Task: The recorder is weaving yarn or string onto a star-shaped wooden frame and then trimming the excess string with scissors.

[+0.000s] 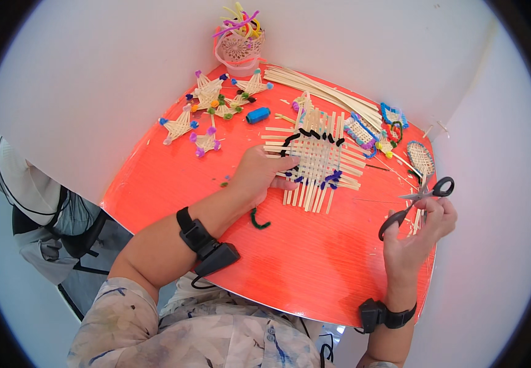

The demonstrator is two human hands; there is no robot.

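Observation:
My left hand (259,173) grips the left edge of a woven mat (317,158) of pale flat strips, thumb on top. The strips' loose ends stick out on all sides of the weave. Black fuzzy wire (312,133) winds along its upper edge, and dark blue fuzzy wire (333,178) is twisted on near its lower edge. To the right, my right hand (422,239) holds a pair of dark-handled scissors (422,195) with the two handle rings spread wide. The scissors are apart from the mat.
Star-shaped strip ornaments (209,93) with fuzzy tips and a blue spool (257,115) lie at the back left. Loose pale strips (327,90) run along the back edge. Small woven pieces (420,157) sit at right. A basket (241,49) of fuzzy wires stands in the corner by white walls.

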